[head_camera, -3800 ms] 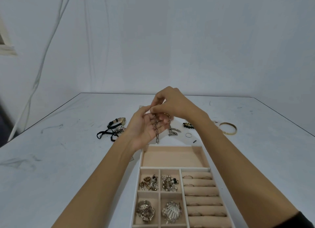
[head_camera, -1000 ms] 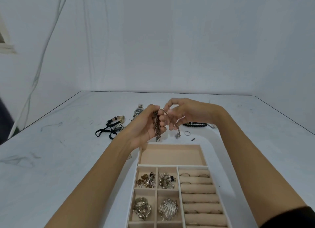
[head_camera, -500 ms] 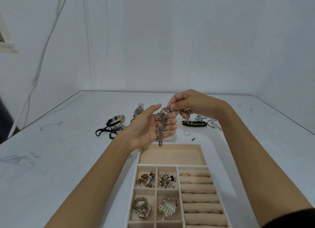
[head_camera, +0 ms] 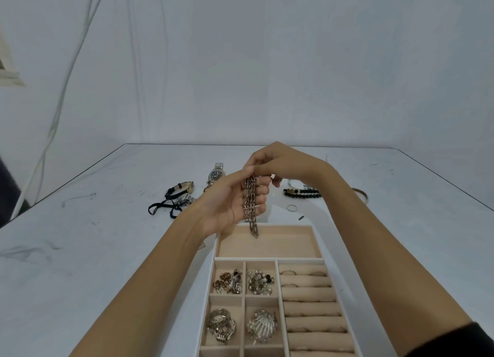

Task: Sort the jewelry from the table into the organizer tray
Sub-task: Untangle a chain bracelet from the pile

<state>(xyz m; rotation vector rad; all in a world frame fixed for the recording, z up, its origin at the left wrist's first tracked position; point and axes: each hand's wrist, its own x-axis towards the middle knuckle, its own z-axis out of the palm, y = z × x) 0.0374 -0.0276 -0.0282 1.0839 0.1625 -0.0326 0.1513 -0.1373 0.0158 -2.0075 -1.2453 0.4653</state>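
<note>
A silver chain [head_camera: 250, 207] of chunky links hangs doubled from both hands above the far edge of the organizer tray [head_camera: 270, 259]. My left hand [head_camera: 232, 199] lies palm up under the chain, fingers curled around it. My right hand [head_camera: 280, 163] pinches the chain's top end just above the left fingertips. The chain's lower end dangles over the tray's large beige far compartment [head_camera: 283, 243]. Small compartments hold earrings [head_camera: 228, 282], pearl pieces [head_camera: 260, 282], a ring cluster [head_camera: 220, 326] and a shell brooch [head_camera: 263, 326]. Ring rolls [head_camera: 310, 308] fill the right side.
On the white table beyond the tray lie a steel watch [head_camera: 217, 173], a gold watch with black strap [head_camera: 181, 189], a black cord [head_camera: 163, 208], a black bead bracelet [head_camera: 302, 193], a small ring [head_camera: 292, 207] and a gold bangle [head_camera: 361, 195].
The chain has been gathered and hangs lower, its end over the tray's far compartment. My right hand has risen slightly and closed in on the left fingertips.
</note>
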